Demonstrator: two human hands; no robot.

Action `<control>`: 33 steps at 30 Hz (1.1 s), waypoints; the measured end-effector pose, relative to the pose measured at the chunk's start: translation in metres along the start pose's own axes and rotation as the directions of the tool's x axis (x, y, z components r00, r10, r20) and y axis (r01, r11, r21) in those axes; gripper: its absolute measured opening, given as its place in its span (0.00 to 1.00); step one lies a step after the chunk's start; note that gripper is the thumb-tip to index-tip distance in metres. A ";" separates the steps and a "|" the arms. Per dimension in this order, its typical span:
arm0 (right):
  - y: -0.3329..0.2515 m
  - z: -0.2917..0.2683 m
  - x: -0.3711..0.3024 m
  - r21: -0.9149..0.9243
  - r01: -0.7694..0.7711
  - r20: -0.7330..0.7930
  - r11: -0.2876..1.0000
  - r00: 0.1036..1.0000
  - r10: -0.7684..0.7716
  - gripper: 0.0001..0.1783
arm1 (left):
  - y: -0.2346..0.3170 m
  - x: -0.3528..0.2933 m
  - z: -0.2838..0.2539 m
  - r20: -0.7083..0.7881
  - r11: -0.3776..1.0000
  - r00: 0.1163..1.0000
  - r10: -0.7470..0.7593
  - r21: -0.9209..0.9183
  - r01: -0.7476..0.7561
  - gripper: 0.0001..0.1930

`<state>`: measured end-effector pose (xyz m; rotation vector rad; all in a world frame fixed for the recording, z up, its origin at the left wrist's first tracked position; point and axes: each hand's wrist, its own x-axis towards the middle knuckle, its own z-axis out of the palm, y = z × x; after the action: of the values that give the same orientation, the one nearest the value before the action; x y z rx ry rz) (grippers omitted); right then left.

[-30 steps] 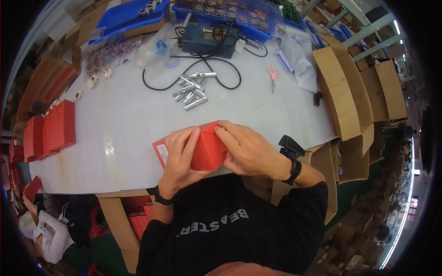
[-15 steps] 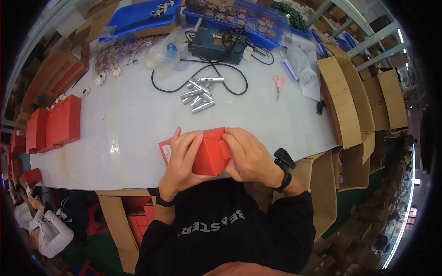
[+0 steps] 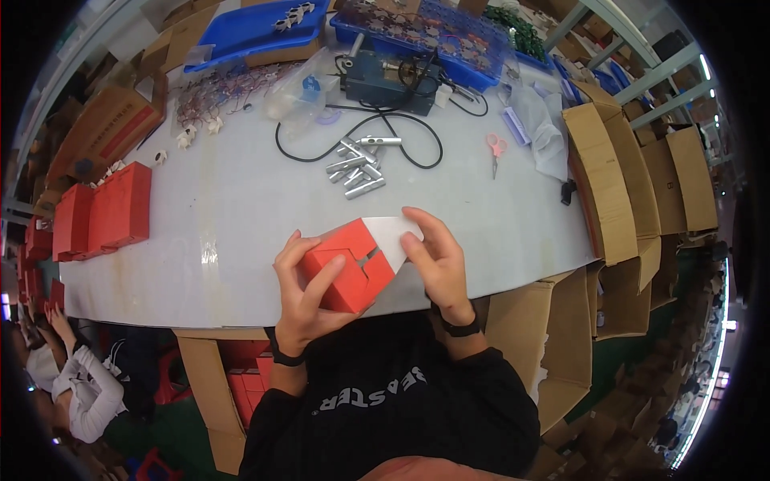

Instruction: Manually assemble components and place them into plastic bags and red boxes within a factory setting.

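Note:
A red folding carton (image 3: 343, 272) is held over the near edge of the table, its folded end panels facing me with a small gap between them. My left hand (image 3: 301, 298) grips the carton's left side, the thumb lying across the red panels. Out to the right stands a flap with a white inner face (image 3: 388, 237). My right hand (image 3: 443, 268) has this flap's outer edge between thumb and fingers. Beyond the carton lies a loose pile of silver metal tubes (image 3: 361, 171).
Red boxes (image 3: 119, 207) stand at the table's left. Pink-handled scissors (image 3: 496, 148), a blue machine with a black cable (image 3: 393, 83) and blue trays (image 3: 255, 36) sit farther back. Open cardboard boxes (image 3: 597, 172) line the right. A co-worker's sleeve (image 3: 95, 393) shows at lower left.
The carton has turned, so its folded end panels now face me. Its white-faced flap has swung out to the right, with my right hand on its edge.

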<state>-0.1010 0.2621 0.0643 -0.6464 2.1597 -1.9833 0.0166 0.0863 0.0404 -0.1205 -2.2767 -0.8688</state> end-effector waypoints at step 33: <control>-0.036 -0.004 -0.035 -0.497 0.347 0.187 0.795 0.938 -0.293 0.33 | 0.025 -0.025 0.060 -0.245 0.870 0.968 0.058 0.489 0.072 0.44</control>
<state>-0.0634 0.2781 0.0935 -1.2373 2.6872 -1.4109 0.0088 0.1463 0.0061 0.2197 -2.1789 -0.2567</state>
